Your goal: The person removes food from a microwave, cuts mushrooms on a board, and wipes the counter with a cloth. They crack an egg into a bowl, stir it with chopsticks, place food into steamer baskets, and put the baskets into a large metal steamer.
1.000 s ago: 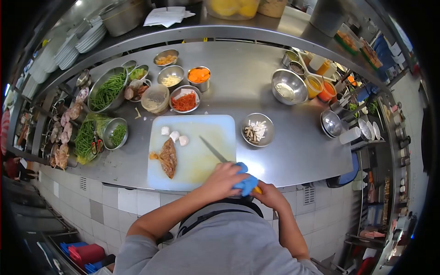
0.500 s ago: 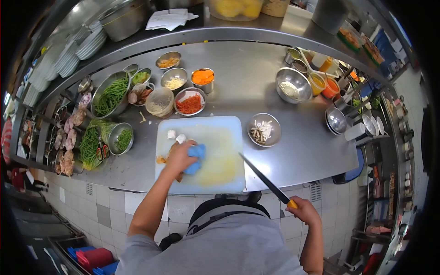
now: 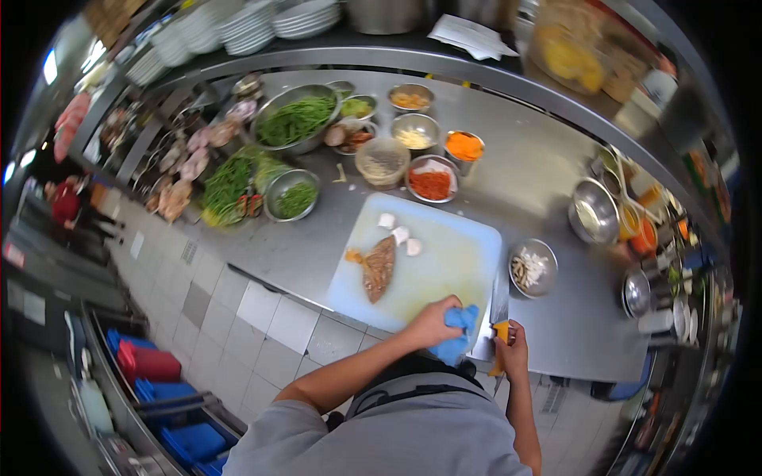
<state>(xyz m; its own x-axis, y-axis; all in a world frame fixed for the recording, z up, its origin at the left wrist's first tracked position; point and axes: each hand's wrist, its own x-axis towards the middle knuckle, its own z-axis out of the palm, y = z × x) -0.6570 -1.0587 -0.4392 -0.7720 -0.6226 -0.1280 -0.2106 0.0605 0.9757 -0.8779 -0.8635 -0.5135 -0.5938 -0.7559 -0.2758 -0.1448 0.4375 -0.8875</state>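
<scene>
My left hand (image 3: 431,324) is closed around a crumpled blue cloth (image 3: 454,343) at the front edge of the white cutting board (image 3: 444,230). In my right hand (image 3: 514,351) is the yellow handle of a knife (image 3: 500,332); its blade points away from me along the board's right edge, close over the steel counter. On the board's left half lies a brown, wrinkled, tapered piece of food (image 3: 379,270) with a small orange scrap (image 3: 354,255) beside it. Just above it sit several white chunks (image 3: 401,235).
A steel bowl of chopped white and brown pieces (image 3: 530,270) stands right of the board. Behind it are shredded carrot (image 3: 430,186), orange slices (image 3: 464,146) and green beans (image 3: 295,120). Scissors (image 3: 251,206) lie at left. A shelf (image 3: 381,57) spans the back.
My left hand moved with the cloth from the brown food to the board's front edge. The knife came in beside the board, its blade now pointing away. The view has turned left.
</scene>
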